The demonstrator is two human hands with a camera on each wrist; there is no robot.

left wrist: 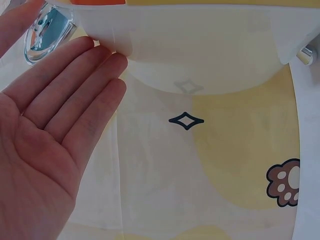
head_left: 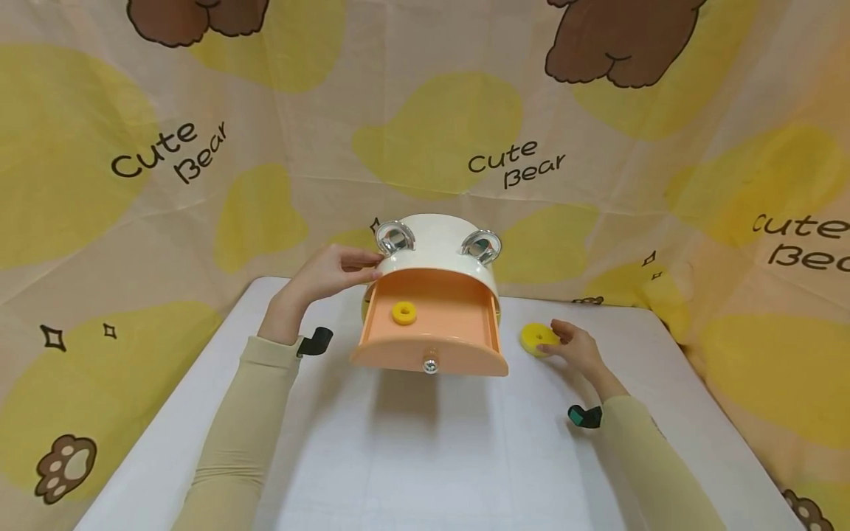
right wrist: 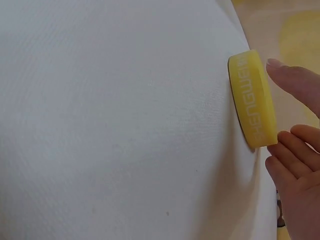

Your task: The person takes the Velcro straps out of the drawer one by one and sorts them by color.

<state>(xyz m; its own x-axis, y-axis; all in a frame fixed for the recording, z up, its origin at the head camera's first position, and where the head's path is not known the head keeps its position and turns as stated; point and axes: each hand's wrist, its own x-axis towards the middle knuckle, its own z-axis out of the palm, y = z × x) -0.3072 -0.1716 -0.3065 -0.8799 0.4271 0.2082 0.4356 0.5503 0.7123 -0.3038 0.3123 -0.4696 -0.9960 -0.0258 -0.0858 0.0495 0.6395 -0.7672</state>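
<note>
A white rounded box (head_left: 438,240) with two silver ear-like rings has its peach drawer (head_left: 465,324) pulled out. In the drawer lies a small yellow ring (head_left: 403,313). My left hand (head_left: 335,273) touches the box's left side near an ear; the left wrist view shows straight fingers (left wrist: 75,90) against the white shell. My right hand (head_left: 581,350) is at a yellow tape roll (head_left: 534,338) printed with white letters, right of the box. In the right wrist view, the fingertips meet the roll's edge, while the thumb (right wrist: 292,80) stands just off it.
A white cloth covers the table (head_left: 465,450). Patterned fabric (head_left: 425,140) hangs behind and at both sides. The open drawer juts toward me with a clear knob (head_left: 430,365) on its front. Small black devices (head_left: 315,341) sit on both wrists.
</note>
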